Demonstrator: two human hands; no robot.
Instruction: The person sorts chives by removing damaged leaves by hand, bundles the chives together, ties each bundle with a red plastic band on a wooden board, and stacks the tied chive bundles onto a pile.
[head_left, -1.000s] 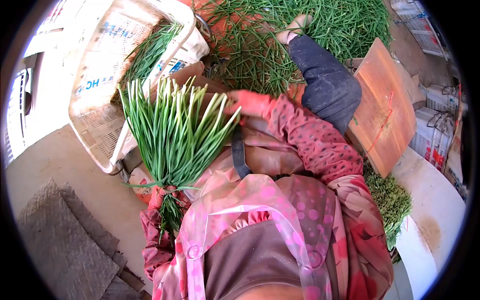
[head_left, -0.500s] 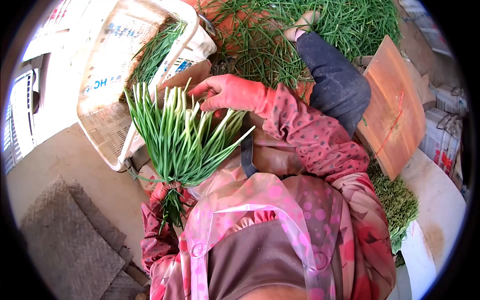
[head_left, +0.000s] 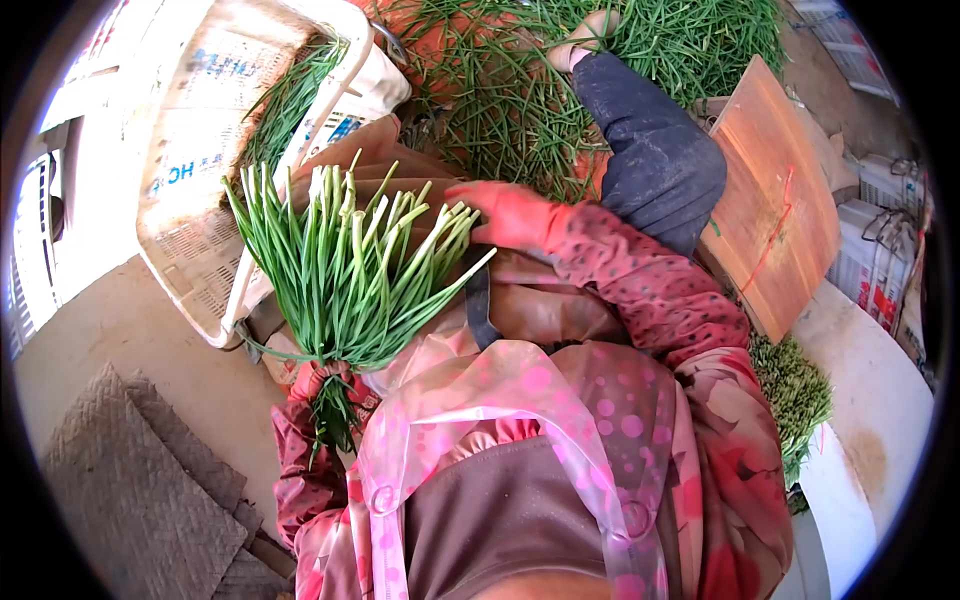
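Observation:
A bunch of chives [head_left: 345,275] is held upside down in my gloved left hand [head_left: 328,380], closed round it low on the left. The pale cut ends fan out towards the top, and some dark leaf tips hang below the grip. My right hand [head_left: 515,215], in a red rubber glove, is beside the right side of the pale ends. Its fingers look stretched and apart, slightly blurred, and nothing shows in them. Part of its fingertips lies close to the stalk ends; I cannot tell whether they touch.
A white plastic basket [head_left: 195,310] with chives inside stands at the upper left. Loose chives [head_left: 690,50] cover an orange sheet ahead, beside my dark-trousered leg [head_left: 650,150]. A wooden board [head_left: 775,200] leans at the right, above bundled greens [head_left: 795,400]. Grey woven mats [head_left: 150,480] lie lower left.
My right hand has moved right, away from the middle of the cut ends to their right side. The bunch stays in my left hand; the whole view has shifted slightly.

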